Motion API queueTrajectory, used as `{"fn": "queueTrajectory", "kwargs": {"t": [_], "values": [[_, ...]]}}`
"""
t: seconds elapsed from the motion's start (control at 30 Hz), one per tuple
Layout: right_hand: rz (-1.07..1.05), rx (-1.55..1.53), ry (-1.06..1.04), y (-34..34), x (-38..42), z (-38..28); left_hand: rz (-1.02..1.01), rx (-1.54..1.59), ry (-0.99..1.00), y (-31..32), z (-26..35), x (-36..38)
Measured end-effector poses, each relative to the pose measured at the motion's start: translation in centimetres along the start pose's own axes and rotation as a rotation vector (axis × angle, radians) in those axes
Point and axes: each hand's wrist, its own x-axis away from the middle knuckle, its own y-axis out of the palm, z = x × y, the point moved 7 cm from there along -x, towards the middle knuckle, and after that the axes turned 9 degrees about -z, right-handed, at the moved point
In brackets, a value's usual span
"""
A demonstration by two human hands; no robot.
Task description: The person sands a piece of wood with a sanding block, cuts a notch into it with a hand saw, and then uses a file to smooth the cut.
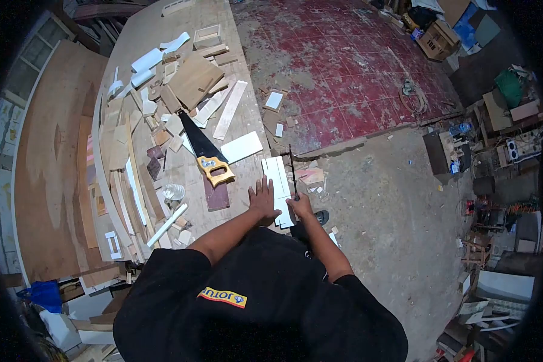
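Note:
White board pieces lie at the right edge of the wooden worktable. My left hand rests flat across their left side, its fingers spread. Close to the boards' right edge, my right hand is wrapped round the lower end of a long, thin black tool. That tool points away from me and looks like a saw seen edge-on; its teeth cannot be made out. A hand saw with a yellow handle and dark blade lies to the left, partly over a dark red-brown piece.
The worktable carries a pile of wood offcuts, a white panel, a white strip and a clear crumpled object. Concrete floor lies to the right, with a cardboard box and clutter along the far side.

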Motion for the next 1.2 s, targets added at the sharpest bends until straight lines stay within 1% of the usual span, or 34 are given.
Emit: {"fn": "queueTrajectory", "kwargs": {"t": [0.07,0.1,0.17,0.23,0.27,0.3,0.33,0.37,0.4,0.43,0.47,0.5,0.57,0.63,0.7,0.73,0.8,0.83,0.9,0.93,0.97,1.03,1.07,1.13,1.17,1.2], "values": [[-0.031,-0.011,-0.001,0.0,1.0,-2.0,0.055,0.045,0.025,0.6,-0.2,0.3],[-0.053,0.033,0.029,-0.1,1.4,-2.4,0.060,0.049,0.019,1.1,-0.7,0.7],[-0.081,0.085,0.053,-0.1,1.9,-3.6,0.245,0.162,-0.114,0.6,-3.1,1.9],[-0.115,0.122,0.090,0.2,1.8,-3.0,0.366,0.305,-0.430,-1.5,-6.4,5.8],[-0.125,0.126,0.083,0.3,1.7,-3.2,0.493,0.289,-0.557,0.0,-9.4,5.1],[-0.126,0.067,0.133,0.4,1.9,-3.0,0.496,0.292,-0.567,0.3,-11.5,5.0],[-0.127,0.009,0.189,0.6,2.3,-2.5,0.496,0.417,-0.723,0.8,-14.3,5.6],[-0.135,0.014,0.193,0.8,2.6,-2.3,0.491,0.542,-0.876,1.7,-16.7,6.2],[-0.127,0.031,0.165,0.7,2.5,-2.5,0.486,0.546,-0.881,2.0,-18.3,6.1],[-0.117,0.047,0.137,0.6,2.4,-2.8,0.451,0.575,-0.815,2.2,-19.5,5.7],[-0.119,0.072,0.156,0.5,2.4,-2.8,0.417,0.603,-0.747,2.5,-20.1,5.0],[-0.119,0.073,0.157,0.6,2.5,-2.9,0.415,0.605,-0.747,2.3,-20.2,5.2],[-0.129,-0.034,0.112,0.8,2.9,-3.3,0.411,0.648,-0.761,1.6,-20.1,6.6],[-0.106,-0.027,0.093,0.9,3.3,-3.6,0.421,0.642,-0.786,1.2,-19.8,7.6],[-0.082,-0.021,0.069,0.8,3.2,-3.7,0.478,0.745,-0.533,0.4,-19.3,7.8],[-0.069,-0.022,0.047,0.8,2.8,-3.1,0.482,0.746,-0.531,0.9,-20.3,7.8],[-0.051,0.015,0.031,0.9,2.3,-2.2,0.201,1.533,-0.144,3.8,-19.8,5.7],[-0.052,0.015,0.028,0.9,2.5,-3.0,0.204,1.533,-0.144,3.1,-19.1,6.8],[-0.066,-0.077,0.070,1.1,3.4,-3.4,0.247,2.031,-0.155,3.1,-17.3,9.5],[-0.072,-0.073,0.073,1.2,3.2,-2.7,0.220,2.084,-0.171,3.3,-16.7,10.0],[-0.076,-0.080,0.072,1.3,2.8,-2.1,0.224,2.090,-0.174,3.7,-16.2,10.5],[-0.082,-0.081,0.065,1.2,2.0,-1.3,0.135,2.130,0.040,5.0,-14.5,10.4],[-0.080,-0.061,0.069,1.3,1.8,-1.0,0.141,2.132,0.043,6.1,-14.1,10.6],[-0.076,-0.041,0.070,1.3,1.6,-0.6,0.054,2.082,-0.167,9.6,-13.1,11.6],[-0.063,0.006,0.052,1.2,1.5,-0.5,0.056,2.082,-0.163,10.5,-12.6,12.0],[-0.050,0.054,0.034,1.1,1.4,-0.6,0.012,1.983,-0.197,11.3,-12.0,12.7]]}}
